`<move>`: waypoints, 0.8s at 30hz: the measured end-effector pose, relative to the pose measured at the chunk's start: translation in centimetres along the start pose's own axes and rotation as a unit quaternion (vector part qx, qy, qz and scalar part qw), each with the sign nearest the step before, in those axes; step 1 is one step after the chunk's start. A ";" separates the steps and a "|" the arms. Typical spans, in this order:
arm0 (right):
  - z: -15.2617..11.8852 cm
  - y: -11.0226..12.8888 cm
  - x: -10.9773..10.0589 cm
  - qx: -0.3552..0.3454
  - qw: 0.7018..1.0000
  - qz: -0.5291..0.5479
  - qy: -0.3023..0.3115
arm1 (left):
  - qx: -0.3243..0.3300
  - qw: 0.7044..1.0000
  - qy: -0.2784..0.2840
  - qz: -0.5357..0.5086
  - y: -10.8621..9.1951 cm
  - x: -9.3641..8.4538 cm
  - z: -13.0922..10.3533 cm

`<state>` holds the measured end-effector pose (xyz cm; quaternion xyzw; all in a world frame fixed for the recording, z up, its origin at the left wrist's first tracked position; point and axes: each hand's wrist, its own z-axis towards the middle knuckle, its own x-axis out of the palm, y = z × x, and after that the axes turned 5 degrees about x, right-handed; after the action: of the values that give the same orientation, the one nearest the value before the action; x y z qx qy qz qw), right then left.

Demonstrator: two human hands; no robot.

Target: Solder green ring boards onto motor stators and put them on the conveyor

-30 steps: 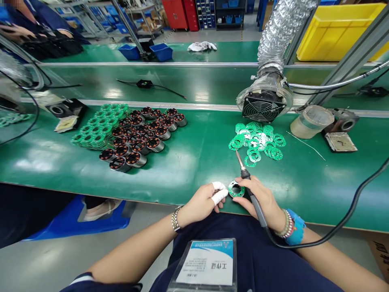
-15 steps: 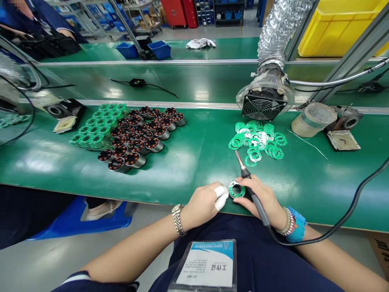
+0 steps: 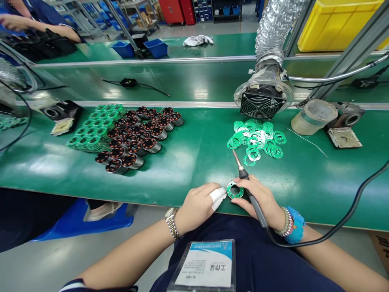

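A ring-shaped green circuit board [image 3: 230, 194] faces up near the bench's front edge; what lies beneath it is mostly hidden. My right hand [image 3: 263, 198] steadies its right side between thumb and forefinger. That same hand carries a soldering iron [image 3: 257, 207], its tip pointing up and away from the ring. White covers wrap fingertips of my left hand [image 3: 202, 202], whose fingers are pinched together at the board's left edge; whatever they grip there is too small to make out. Loose green circuit boards [image 3: 253, 153] lie in a heap beyond the iron's tip.
Copper-wound motor cores [image 3: 133, 160] stand in rows left of centre, beside stacked green boards [image 3: 88, 140]. A fan on a foil duct [image 3: 261, 106] sits behind the heap. On the right are a tub [image 3: 313, 117], a soldering-iron stand [image 3: 346, 138] and the iron's cable [image 3: 343, 221].
My left hand has tilted slightly and its fingers have shifted at the ring's left edge. My right hand keeps its hold on iron and board. The view has moved a little.
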<state>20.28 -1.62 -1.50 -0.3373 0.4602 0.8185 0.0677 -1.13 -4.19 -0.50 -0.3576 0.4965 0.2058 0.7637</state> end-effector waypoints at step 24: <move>0.2 0.0 0.0 -0.019 1.000 0.000 -0.007 | -0.358 0.802 0.047 -0.476 -1.2 1.1 2.5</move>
<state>20.17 -1.50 -1.46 -0.3325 0.4443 0.8294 0.0645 1.66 -3.09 -0.46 -0.8063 0.1899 -0.0376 0.5590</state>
